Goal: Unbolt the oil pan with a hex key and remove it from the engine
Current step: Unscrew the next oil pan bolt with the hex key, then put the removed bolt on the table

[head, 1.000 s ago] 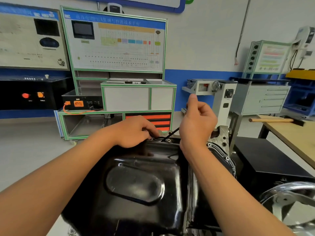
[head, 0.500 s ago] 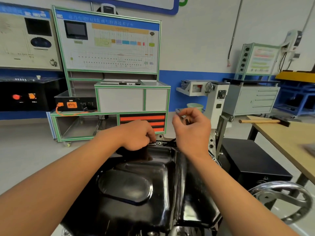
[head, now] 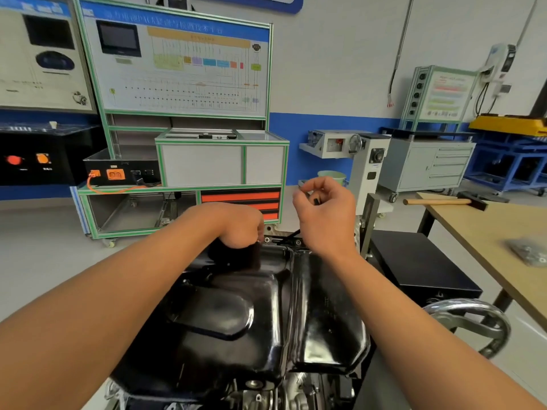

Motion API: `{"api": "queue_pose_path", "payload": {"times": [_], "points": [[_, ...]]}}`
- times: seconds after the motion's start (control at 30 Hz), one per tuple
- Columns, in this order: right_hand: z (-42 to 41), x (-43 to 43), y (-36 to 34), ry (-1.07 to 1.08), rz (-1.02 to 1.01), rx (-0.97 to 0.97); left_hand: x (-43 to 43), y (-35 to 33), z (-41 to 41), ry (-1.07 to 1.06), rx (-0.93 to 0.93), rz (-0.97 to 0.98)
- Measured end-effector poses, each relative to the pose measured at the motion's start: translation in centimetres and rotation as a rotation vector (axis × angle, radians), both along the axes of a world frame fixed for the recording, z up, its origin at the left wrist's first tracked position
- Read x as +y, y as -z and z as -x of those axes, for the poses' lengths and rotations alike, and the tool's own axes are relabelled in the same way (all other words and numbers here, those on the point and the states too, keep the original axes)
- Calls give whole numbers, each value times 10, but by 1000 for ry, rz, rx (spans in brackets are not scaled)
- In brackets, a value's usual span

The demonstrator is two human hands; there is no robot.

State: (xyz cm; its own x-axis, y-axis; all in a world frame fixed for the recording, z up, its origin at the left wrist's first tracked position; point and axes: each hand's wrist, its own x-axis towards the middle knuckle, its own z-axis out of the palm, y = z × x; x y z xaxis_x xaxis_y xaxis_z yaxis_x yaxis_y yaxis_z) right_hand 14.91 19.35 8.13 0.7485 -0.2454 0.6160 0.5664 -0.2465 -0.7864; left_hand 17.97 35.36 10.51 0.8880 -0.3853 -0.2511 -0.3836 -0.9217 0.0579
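Behind the hands, a workshop wall with a green-framed training panel (head: 177,69). Left hand (head: 239,224) knuckles up, fingers curled down at the far rim of the oil pan (head: 236,321); gripping or only pressing, impossible to tell. Pan black and glossy, lying under both forearms, seated on the engine. Probably heavy, stiff and slippery; best taken by the flange edges, both sides. Hex key (head: 291,235) pinched at its bent end by the right hand (head: 325,214). One second ago right forefinger straight up, now curled in.

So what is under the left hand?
The oil pan rim, a bolt beside the fingers; the right hand's hex key reaches there. What the left hand covers is hidden.
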Motion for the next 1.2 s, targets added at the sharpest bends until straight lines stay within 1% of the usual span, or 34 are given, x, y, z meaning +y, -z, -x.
{"api": "queue_pose_path", "payload": {"times": [0.1,0.2,0.27,0.33,0.37,0.4,0.47,0.57,0.63,0.7,0.77,0.9,0.97,1.03,1.13,1.2], "points": [[2,-2,-3,-15,-15,3,4,-4,-1,33,4,61],[4,-5,-2,-26,-54,3,11,-13,3,51,79,182],[6,-10,0,-30,-92,19,9,-18,11,83,105,211],[10,-19,1,-32,-141,40,-3,-18,22,134,61,244],[13,-27,0,-29,-181,48,-14,-16,27,160,40,301],[15,-36,-2,-24,-239,57,-27,-12,32,179,40,405],[23,-59,-7,-1,-387,74,-56,-2,42,183,121,730],[44,-114,-19,83,-552,74,-105,11,56,146,347,1222],[65,-159,-24,148,-600,63,-142,21,65,161,516,1436],[92,-206,-26,214,-619,39,-186,31,75,194,649,1524],[124,-252,-23,288,-641,12,-238,44,87,231,705,1488],[197,-345,-4,500,-633,-16,-363,75,125,349,739,1339],[237,-389,10,635,-619,-27,-427,90,150,419,701,1245],[275,-427,23,765,-621,-40,-485,108,175,509,553,1119],[324,-474,43,924,-639,-61,-552,133,207,711,249,921],[347,-496,56,1000,-653,-56,-578,144,219,779,139,796]]}}
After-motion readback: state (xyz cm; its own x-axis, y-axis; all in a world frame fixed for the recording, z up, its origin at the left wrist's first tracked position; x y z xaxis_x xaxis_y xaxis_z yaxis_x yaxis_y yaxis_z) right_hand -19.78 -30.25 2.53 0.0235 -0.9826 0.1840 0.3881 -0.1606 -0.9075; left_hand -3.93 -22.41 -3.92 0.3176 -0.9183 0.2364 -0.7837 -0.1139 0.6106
